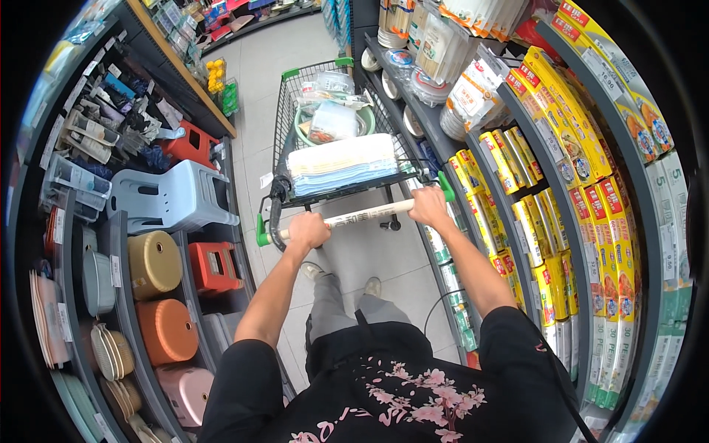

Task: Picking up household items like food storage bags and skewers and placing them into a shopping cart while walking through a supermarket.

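My left hand grips the left part of the handlebar of a shopping cart. Near the bar's right end, by a green plastic end piece, my right hand is closed around the same bar. A folded stack of pale yellow, white and blue cloths in clear wrap lies at the cart's near end. Behind it sits a light green basin with a clear plastic package in it. More packaged goods lie at the far end. A black umbrella-like item hangs at the cart's left corner.
Shelves flank a narrow tiled aisle. On the left are a light blue plastic chair, red stools and round bins. Yellow boxes of cling film and foil rolls fill the right shelves, with packaged disposable tableware beyond.
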Demonstrator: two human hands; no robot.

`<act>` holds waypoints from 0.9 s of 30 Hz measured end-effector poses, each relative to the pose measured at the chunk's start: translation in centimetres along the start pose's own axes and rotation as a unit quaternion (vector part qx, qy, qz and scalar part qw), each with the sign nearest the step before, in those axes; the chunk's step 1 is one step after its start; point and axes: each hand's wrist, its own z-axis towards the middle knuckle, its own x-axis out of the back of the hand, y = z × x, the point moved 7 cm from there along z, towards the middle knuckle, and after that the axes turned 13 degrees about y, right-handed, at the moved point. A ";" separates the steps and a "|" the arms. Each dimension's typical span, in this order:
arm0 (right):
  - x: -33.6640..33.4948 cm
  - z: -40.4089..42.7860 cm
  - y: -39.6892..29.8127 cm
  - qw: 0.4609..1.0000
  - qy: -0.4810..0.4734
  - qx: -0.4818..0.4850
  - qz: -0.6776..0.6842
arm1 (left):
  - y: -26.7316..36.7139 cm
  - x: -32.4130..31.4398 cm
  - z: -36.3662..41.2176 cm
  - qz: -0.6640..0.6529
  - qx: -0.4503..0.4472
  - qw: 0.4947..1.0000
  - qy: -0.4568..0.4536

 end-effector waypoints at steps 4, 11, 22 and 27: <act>1.7 -4.1 0.1 0.987 0.107 -0.115 0.027 | 2.8 0.0 -2.0 -0.044 0.000 0.999 -0.025; 3.1 -10.5 -6.7 0.957 0.139 -0.228 0.113 | 8.3 -0.2 -4.8 -0.116 -0.030 0.990 -0.076; 2.9 -17.4 -14.4 0.924 0.083 -0.334 0.167 | 12.9 -1.6 -11.4 -0.316 -0.132 0.938 -0.052; 4.7 -20.9 -16.5 0.936 0.086 -0.324 0.108 | 11.9 1.7 -16.3 -0.349 -0.205 0.914 -0.016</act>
